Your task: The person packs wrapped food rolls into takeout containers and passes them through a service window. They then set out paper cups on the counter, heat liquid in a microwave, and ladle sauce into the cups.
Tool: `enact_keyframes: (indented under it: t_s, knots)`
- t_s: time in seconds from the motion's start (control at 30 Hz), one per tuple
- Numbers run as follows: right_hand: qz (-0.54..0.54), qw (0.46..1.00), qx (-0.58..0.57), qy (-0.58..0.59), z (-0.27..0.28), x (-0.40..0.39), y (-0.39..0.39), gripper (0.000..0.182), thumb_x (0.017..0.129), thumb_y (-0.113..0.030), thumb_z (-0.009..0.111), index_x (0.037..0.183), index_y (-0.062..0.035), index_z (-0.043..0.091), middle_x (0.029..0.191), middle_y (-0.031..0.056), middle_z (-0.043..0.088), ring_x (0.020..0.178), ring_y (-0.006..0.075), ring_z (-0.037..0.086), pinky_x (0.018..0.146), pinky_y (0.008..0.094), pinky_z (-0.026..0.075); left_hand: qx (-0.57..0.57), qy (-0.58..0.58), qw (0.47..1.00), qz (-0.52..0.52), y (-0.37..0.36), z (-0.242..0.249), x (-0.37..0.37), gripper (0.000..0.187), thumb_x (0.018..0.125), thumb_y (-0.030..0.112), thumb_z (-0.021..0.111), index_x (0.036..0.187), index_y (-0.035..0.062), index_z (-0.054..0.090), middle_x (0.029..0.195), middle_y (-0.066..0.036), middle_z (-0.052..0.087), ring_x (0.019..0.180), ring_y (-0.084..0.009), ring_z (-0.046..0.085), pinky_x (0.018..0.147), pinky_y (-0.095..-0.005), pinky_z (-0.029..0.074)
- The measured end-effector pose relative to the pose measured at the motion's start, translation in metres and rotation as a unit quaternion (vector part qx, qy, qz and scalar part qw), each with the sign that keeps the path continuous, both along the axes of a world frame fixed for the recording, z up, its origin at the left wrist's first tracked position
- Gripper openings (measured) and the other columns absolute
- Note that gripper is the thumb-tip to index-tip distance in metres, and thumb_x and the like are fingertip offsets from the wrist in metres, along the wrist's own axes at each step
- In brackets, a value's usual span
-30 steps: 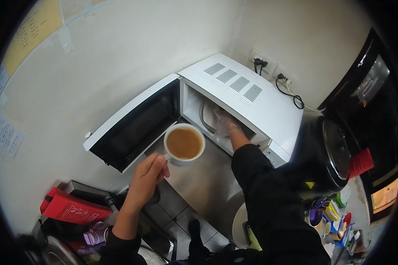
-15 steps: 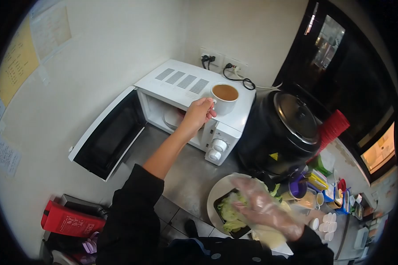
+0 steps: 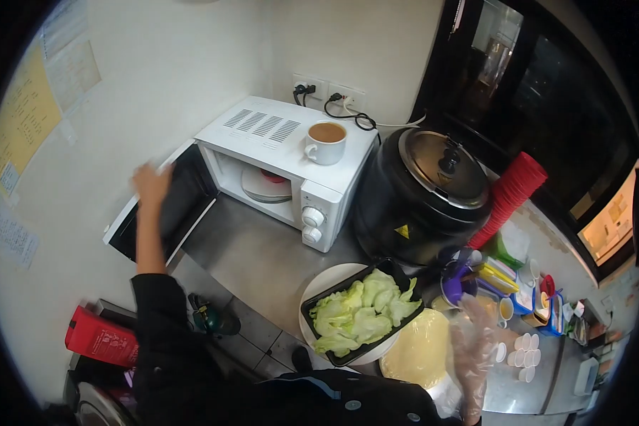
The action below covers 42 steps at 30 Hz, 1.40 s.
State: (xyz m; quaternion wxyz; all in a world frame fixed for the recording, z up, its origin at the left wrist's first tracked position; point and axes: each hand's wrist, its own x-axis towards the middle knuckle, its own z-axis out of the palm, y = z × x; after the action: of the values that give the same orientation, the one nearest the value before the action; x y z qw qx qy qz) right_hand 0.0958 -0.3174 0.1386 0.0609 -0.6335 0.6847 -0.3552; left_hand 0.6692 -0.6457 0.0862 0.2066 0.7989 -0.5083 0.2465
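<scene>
My left hand, bare and smeared by motion, is at the top edge of the white microwave's open door. The microwave has a round plate inside with something red on it. A white cup of brown liquid stands on top of the microwave, clear of my hands. My right hand wears a clear plastic glove, its fingers stretched out beside a pale yellow round stack. Left of that, a black tray of lettuce leaves rests over a white plate.
A black soup kettle with a metal lid stands right of the microwave. Behind it leans a stack of red cups. Purple and blue containers and small white cups line the counter's right side. A red bag sits low at left.
My left hand has let go of the cup, which now stands on the microwave, and has moved left to the door. My gloved right hand has moved right, off the lettuce.
</scene>
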Motion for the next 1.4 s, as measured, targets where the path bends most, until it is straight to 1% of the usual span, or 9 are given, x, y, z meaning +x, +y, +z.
enact_keyframes:
  t_s: [0.07,0.27,0.4,0.47,0.6,0.73,0.97,1.27,1.4]
  knots:
    - [-0.070,0.996,0.004,-0.059,-0.011,-0.018,0.012,0.041,0.077,-0.004,0.059,0.117,-0.0010,0.049,0.112,0.0165,0.054,0.105,0.0283,0.052,0.091,0.0354,0.039,0.139,-0.002,0.976,0.169,0.046,-0.024,0.060,0.065,0.077,0.056,0.054,0.111,0.0018,0.054,0.125,-0.022,0.043,0.117,-0.0399,0.037,0.096,-0.0495,0.031]
    - [-0.063,0.998,-0.008,0.003,-0.022,-0.032,0.020,0.038,0.077,-0.004,0.059,0.114,-0.0007,0.050,0.111,0.0159,0.054,0.104,0.0297,0.053,0.090,0.0371,0.041,0.273,0.091,0.952,0.108,0.123,0.040,0.008,0.077,0.069,0.062,0.060,0.113,-0.0008,0.053,0.121,-0.023,0.046,0.113,-0.0365,0.043,0.092,-0.0454,0.036]
    - [-0.027,0.999,0.016,-0.016,-0.030,-0.038,0.020,0.039,0.078,-0.005,0.059,0.115,-0.0020,0.049,0.111,0.0152,0.054,0.104,0.0302,0.052,0.090,0.0374,0.041,0.365,0.373,0.815,-0.251,0.154,0.054,-0.036,0.062,0.070,0.045,0.071,0.108,-0.0022,0.054,0.089,-0.013,0.062,0.084,-0.0197,0.059,0.073,-0.0308,0.047]
    - [-0.022,1.000,0.021,-0.007,-0.040,-0.039,0.022,0.039,0.078,-0.005,0.059,0.115,-0.0022,0.049,0.112,0.0151,0.054,0.105,0.0303,0.052,0.090,0.0375,0.040,0.337,0.348,0.813,-0.325,0.142,0.022,-0.065,0.051,0.074,0.043,0.068,0.097,-0.0012,0.058,0.079,-0.007,0.060,0.071,-0.0145,0.055,0.065,-0.0287,0.046]
    - [-0.013,0.999,0.030,-0.029,-0.040,-0.032,0.029,0.039,0.078,-0.007,0.059,0.115,-0.0027,0.049,0.112,0.0149,0.054,0.106,0.0305,0.051,0.091,0.0378,0.039,0.200,0.435,0.714,-0.510,0.094,-0.014,-0.160,0.033,0.077,0.018,0.069,0.102,0.0008,0.055,0.091,-0.005,0.060,0.081,-0.0137,0.057,0.074,-0.0274,0.046]
    - [-0.027,0.998,0.055,-0.008,-0.031,-0.031,0.044,0.039,0.078,-0.007,0.059,0.115,-0.0024,0.049,0.112,0.0156,0.054,0.105,0.0313,0.051,0.090,0.0375,0.040,0.071,0.420,0.768,-0.479,0.046,-0.036,-0.219,0.025,0.072,0.001,0.067,0.095,-0.0017,0.055,0.082,-0.012,0.065,0.075,-0.0166,0.063,0.068,-0.0285,0.050]
    - [-0.092,0.992,0.055,-0.059,-0.052,-0.049,0.078,0.037,0.079,-0.007,0.059,0.114,-0.0008,0.050,0.111,0.0151,0.055,0.105,0.0306,0.051,0.089,0.0372,0.040,0.162,0.295,0.878,-0.340,0.062,-0.067,-0.248,0.032,0.074,0.027,0.069,0.081,-0.0031,0.061,0.074,-0.020,0.063,0.071,-0.0296,0.064,0.064,-0.0353,0.049]
    - [-0.080,0.996,0.035,-0.024,-0.049,-0.052,0.083,0.036,0.080,-0.007,0.057,0.115,-0.0004,0.049,0.111,0.0147,0.054,0.104,0.0276,0.052,0.087,0.0359,0.041,0.203,0.544,0.748,-0.322,0.041,-0.140,-0.292,0.052,0.074,0.043,0.066,0.066,-0.0082,0.061,0.057,-0.017,0.060,0.053,-0.0254,0.062,0.061,-0.0352,0.050]
    - [-0.084,0.996,0.037,-0.014,-0.062,-0.059,0.091,0.038,0.081,-0.009,0.057,0.117,-0.0008,0.048,0.111,0.0135,0.056,0.104,0.0249,0.053,0.088,0.0341,0.042,0.198,0.500,0.787,-0.301,0.041,-0.141,-0.295,0.052,0.074,0.044,0.067,0.065,-0.0068,0.062,0.057,-0.015,0.061,0.050,-0.0227,0.062,0.059,-0.0342,0.050]
